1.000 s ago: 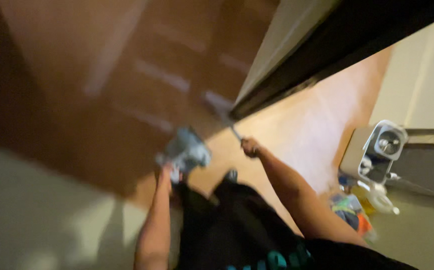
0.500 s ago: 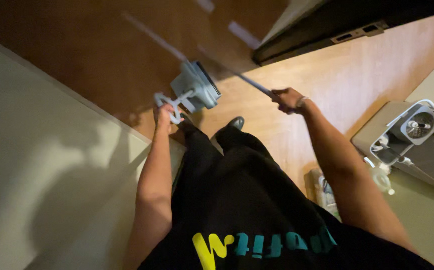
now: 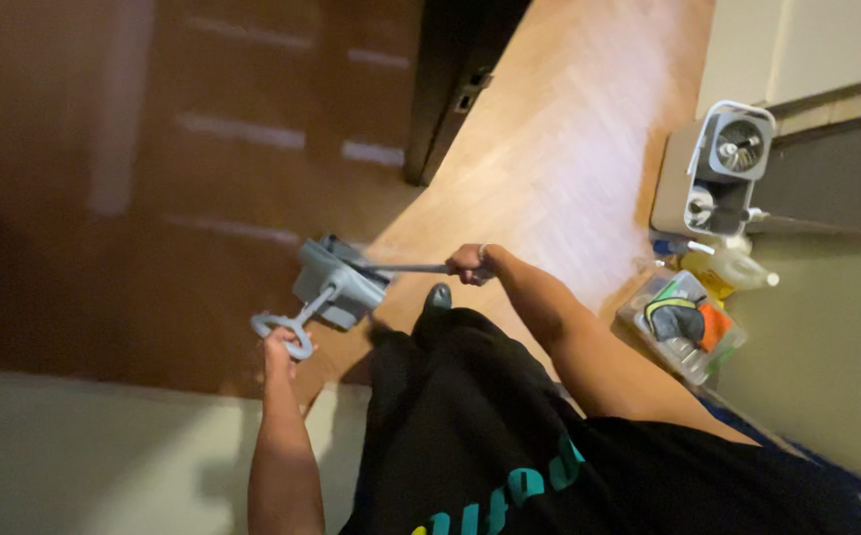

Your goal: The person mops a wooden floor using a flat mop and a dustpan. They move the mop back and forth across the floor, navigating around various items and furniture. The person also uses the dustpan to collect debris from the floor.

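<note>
Now the grey mop head is hanging lower and nearer the body than a moment ago, just above the wooden floor. Left hand is gripping its ring-shaped handle; right hand is clenching the thin pole. Mop bucket is sitting well apart by the wall.

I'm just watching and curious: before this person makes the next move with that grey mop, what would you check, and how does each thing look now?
1. Left hand grips the ring handle of the grey mop head: ok.
2. Right hand closed around the thin pole: ok.
3. Mop head is off the wooden floor, held in the air: ok.
4. Mop bucket upright by the wall: ok.
5. Bottles and clear box of supplies lie on the floor near the right arm, possibly in the way: not ok.
6. Mop pad attached and clean: cannot tell.
</note>
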